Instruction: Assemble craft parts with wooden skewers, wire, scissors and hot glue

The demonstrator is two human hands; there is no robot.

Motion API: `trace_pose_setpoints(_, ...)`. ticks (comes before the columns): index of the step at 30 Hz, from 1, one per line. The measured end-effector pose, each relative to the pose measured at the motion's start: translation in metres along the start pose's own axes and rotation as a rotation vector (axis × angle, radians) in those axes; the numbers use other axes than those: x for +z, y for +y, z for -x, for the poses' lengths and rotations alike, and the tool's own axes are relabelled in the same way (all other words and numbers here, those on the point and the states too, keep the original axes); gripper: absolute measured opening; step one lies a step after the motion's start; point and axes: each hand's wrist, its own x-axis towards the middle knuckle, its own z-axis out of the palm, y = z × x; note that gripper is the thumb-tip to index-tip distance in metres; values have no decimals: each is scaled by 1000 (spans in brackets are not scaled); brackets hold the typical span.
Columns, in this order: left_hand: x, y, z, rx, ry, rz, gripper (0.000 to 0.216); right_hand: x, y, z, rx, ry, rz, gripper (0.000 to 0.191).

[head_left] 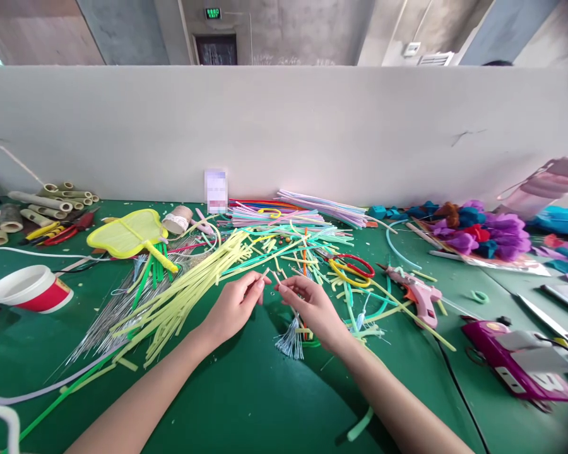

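Note:
Between thumb and fingertips, my left hand (pixel 239 301) pinches a short pale pink piece of chenille stem (pixel 265 273). Facing it, my right hand (pixel 311 307) grips another short pale pink piece (pixel 277 277). The two pieces stand close together with a small gap between the hands. Beneath my right hand a light blue tassel (pixel 291 340) lies on the green table (pixel 231 397). A bundle of yellow-green chenille stems (pixel 194 290) fans out left of my left hand. Scissors (pixel 353 270) with red and yellow handles lie beyond my right hand.
At left are a paper cup (pixel 33 289), thin metal wires (pixel 108 328), a yellow mesh butterfly shape (pixel 127 234), pliers and bamboo tubes. Pink and lilac stems (pixel 322 205) lie at the back. A pink glue gun (pixel 421 296), magenta power strip (pixel 506 362), blade (pixel 549 318) and purple flowers (pixel 506 233) are right.

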Motion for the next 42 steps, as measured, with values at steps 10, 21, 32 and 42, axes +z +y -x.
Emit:
trace_pose_setpoints(10,19,2,4,-130,-48,373,41,18,-2,5,58,-56,-383,40)
trace_pose_setpoints(21,4,-3,-1,-55,9,46,42,-69,-31,-16,142,-55,1111,23)
trace_pose_setpoints(32,-1,-6,-3,-45,-5,166,44,-111,-4,-74,351,-172,1358,32)
trace_pose_setpoints(42,-6,-3,-4,-56,59,203,39,-139,-43,-6,281,-230,742,47)
